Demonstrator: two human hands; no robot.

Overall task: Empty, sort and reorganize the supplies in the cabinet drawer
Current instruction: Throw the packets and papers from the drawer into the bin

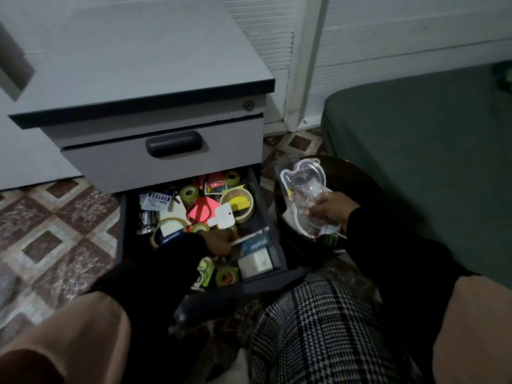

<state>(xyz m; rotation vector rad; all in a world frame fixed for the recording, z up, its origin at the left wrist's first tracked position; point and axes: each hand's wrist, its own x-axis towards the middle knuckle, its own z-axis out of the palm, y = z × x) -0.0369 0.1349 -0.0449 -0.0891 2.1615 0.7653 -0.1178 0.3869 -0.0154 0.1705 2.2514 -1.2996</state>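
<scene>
Bottom centre of the frame, the drawer (126,231) is pulled open, crammed with tape rolls (237,201) and red scissors (200,210). Left hand (220,242) is down inside, pinching a pencil (249,236). Right hand (331,210) grips clear plastic packaging (302,187) over a dark bin (360,178) at right.

The open drawer (194,217) sticks out of the cabinet (138,79) below a closed drawer (163,159). In it, tape rolls (238,202) lie toward the rear right corner, scissors (199,209) near the middle, and a stapler box (255,243) against the right wall near the front. A bin (360,189) stands on the floor (55,217) just right of the open drawer, with a mattress (429,148) behind and to the right of it.
</scene>
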